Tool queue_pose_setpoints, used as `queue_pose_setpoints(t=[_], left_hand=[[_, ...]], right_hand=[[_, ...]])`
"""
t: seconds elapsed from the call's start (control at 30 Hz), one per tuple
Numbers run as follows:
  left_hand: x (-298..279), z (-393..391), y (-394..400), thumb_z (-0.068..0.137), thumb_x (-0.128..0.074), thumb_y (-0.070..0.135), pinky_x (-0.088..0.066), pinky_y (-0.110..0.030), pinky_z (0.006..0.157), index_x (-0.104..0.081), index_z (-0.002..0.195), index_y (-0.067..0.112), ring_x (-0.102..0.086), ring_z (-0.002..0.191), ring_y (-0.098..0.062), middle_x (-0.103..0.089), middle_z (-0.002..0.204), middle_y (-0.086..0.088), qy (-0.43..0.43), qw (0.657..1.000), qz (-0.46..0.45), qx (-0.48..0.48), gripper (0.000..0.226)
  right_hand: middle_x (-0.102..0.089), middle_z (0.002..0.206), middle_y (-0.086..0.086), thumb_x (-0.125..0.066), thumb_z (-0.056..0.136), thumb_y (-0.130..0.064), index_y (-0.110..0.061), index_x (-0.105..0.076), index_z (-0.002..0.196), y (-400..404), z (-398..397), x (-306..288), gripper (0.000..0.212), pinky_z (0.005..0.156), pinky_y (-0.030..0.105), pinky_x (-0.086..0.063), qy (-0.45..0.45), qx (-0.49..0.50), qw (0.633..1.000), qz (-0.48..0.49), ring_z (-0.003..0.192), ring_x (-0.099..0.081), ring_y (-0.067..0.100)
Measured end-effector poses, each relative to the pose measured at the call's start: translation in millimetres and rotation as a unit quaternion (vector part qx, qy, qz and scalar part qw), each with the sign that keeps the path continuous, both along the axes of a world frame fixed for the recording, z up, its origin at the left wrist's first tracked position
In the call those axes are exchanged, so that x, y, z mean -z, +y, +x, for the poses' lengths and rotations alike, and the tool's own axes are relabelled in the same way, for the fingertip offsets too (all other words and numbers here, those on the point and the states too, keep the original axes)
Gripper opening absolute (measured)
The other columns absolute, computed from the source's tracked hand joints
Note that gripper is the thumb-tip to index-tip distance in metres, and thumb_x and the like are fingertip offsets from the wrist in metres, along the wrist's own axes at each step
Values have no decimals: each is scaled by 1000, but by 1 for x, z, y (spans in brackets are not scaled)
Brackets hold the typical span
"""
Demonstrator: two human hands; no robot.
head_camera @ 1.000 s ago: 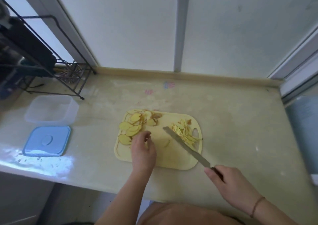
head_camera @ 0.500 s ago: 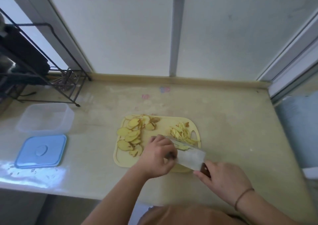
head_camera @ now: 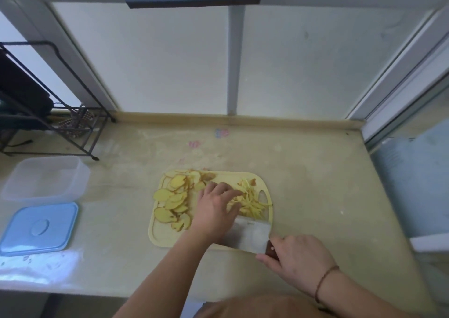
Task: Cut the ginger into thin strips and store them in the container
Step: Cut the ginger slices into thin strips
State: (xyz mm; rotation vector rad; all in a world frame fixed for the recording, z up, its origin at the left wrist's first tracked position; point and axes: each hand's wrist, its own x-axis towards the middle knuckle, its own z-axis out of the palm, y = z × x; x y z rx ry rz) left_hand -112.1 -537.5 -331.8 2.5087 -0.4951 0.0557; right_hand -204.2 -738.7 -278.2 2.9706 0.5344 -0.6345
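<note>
Left hand (head_camera: 217, 208) on ginger strips (head_camera: 251, 199); right hand (head_camera: 300, 259) grips cleaver (head_camera: 250, 236).

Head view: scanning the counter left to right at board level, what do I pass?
Blue lid → ginger slices → left hand → ginger strips → right hand on the cleaver handle.
</note>
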Motion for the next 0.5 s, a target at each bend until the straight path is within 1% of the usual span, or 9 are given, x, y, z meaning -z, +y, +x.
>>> queue_pose_setpoints(t=[0.03,0.07,0.13,0.2,0.23,0.3,0.33,0.4,0.5], left_hand=[[-1,3,4,90,-55,41,-42,-38,81,-75,107,25,-55,93,-22,-65,97,7,-42,998,-46,-33,31],[-5,5,8,91,-60,34,-42,-37,82,-76,104,21,-54,93,-20,-66,96,7,-71,990,-94,-78,24],[-17,9,18,94,-66,16,-43,-34,84,-74,101,18,-54,94,-16,-64,96,10,-70,957,-195,-204,11],[-22,9,26,94,-64,5,-47,-34,81,-70,99,20,-57,89,-19,-62,92,10,-38,915,-258,-306,17],[-18,7,28,93,-64,3,-49,-36,79,-69,98,18,-58,86,-20,-62,90,8,-35,921,-241,-305,17],[-3,-4,31,88,-69,2,-53,-39,76,-71,98,12,-60,81,-21,-64,88,4,-30,969,-129,-211,15],[7,-12,31,84,-72,5,-54,-40,76,-73,99,12,-63,79,-23,-66,86,3,-18,985,-66,-160,17],[22,-25,32,77,-75,10,-55,-42,77,-74,101,13,-67,81,-27,-70,85,2,43,991,10,-128,25],[31,-40,29,75,-74,20,-52,-43,84,-73,107,16,-66,88,-28,-73,89,2,103,984,45,-135,32]], right_hand=[[-69,108,3,22,61,-87,-26,-52,114,-6,-3,0,109,67,35,-35,1,15,1000,9,99,-67,27],[-69,104,1,23,56,-86,-27,-52,108,-14,-8,-1,109,66,35,-35,6,47,999,24,97,-67,25],[-67,83,-4,4,64,-87,-29,-51,86,-29,-17,-5,83,62,31,-36,31,154,980,121,80,-64,14],[-56,57,-8,-20,69,-89,-24,-46,66,-39,-24,-8,70,54,25,-35,75,265,928,250,56,-50,6],[-49,50,-6,-29,68,-90,-21,-45,62,-42,-27,-8,71,50,26,-34,96,328,882,326,48,-43,6],[-37,48,0,-43,70,-83,-16,-46,64,-40,-29,-10,67,41,25,-27,168,452,756,443,40,-32,15],[-34,49,5,-45,74,-75,-12,-46,68,-37,-30,-10,63,39,21,-25,210,483,707,473,38,-27,16],[-32,49,8,-43,81,-65,-9,-46,72,-27,-29,-9,57,37,16,-24,260,491,669,493,36,-26,13],[-33,48,9,-40,84,-63,-8,-46,74,-8,-28,-1,57,36,15,-24,301,480,647,510,35,-27,13]])
